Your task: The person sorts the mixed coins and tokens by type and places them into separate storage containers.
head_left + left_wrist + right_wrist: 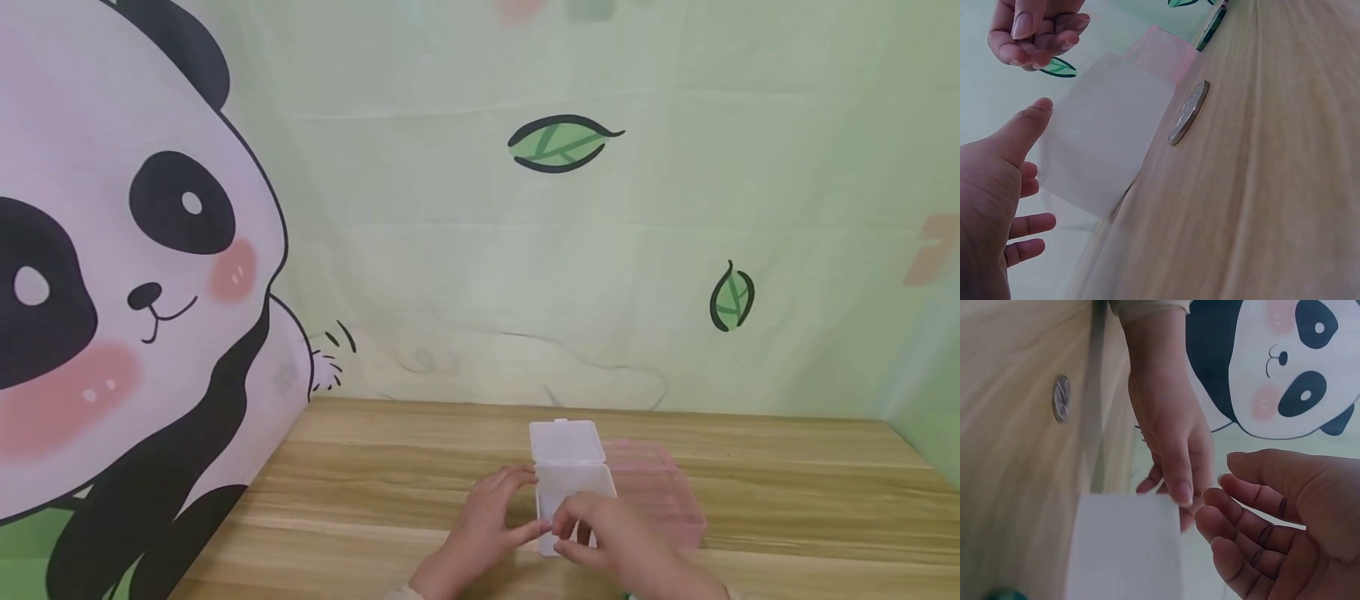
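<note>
Two bare hands are meeting at the near edge of a wooden table (375,467), over a small clear plastic box (573,492) lying between them. The left hand (491,517) is resting against the box's left side, fingers relaxed and fairly straight. The right hand (611,529) is hovering at its near right corner, fingers loosely curled, gripping nothing. The box's long axis is running away from the person, its hinged lid (566,442) standing open at the far end. A pink box (660,492) is lying just beside it on the right. A coin (1189,112) is lying on the table nearby. No writing is readable.
</note>
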A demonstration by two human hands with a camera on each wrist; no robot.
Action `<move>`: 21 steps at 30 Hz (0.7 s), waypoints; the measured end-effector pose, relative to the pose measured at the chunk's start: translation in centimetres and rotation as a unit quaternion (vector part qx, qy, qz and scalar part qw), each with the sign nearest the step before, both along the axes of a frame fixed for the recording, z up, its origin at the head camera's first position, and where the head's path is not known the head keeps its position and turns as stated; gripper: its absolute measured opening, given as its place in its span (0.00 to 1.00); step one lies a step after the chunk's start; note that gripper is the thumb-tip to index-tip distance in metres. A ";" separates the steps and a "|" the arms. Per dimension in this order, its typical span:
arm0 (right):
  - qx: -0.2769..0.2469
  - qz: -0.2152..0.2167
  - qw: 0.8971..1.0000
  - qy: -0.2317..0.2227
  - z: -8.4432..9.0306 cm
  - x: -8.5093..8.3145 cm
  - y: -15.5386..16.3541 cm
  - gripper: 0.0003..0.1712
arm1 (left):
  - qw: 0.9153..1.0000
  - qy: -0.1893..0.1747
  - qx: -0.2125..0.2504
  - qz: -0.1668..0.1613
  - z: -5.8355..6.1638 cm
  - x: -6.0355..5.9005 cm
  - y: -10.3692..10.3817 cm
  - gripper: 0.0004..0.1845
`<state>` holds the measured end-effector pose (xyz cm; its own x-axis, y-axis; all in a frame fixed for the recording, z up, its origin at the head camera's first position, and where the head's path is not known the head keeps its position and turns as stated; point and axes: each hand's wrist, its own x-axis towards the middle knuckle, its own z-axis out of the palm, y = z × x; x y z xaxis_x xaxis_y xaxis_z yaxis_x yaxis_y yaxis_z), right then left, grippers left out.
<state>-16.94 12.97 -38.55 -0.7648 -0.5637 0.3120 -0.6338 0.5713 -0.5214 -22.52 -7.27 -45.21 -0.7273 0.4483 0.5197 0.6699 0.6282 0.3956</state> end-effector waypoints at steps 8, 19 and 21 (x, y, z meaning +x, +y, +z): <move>0.018 0.032 0.999 -0.023 -1.2 0.9 -0.8 0.05 | 1.000 -0.006 0.001 0.001 0.0 0.1 0.1 0.26; 0.073 0.037 0.996 -0.047 -2.9 0.9 -1.9 0.06 | 1.000 -0.003 0.004 0.002 0.0 0.1 0.1 0.27; 0.087 0.043 0.995 -0.025 -3.2 0.8 -2.0 0.07 | 1.000 -0.002 0.004 0.004 0.1 0.2 0.2 0.27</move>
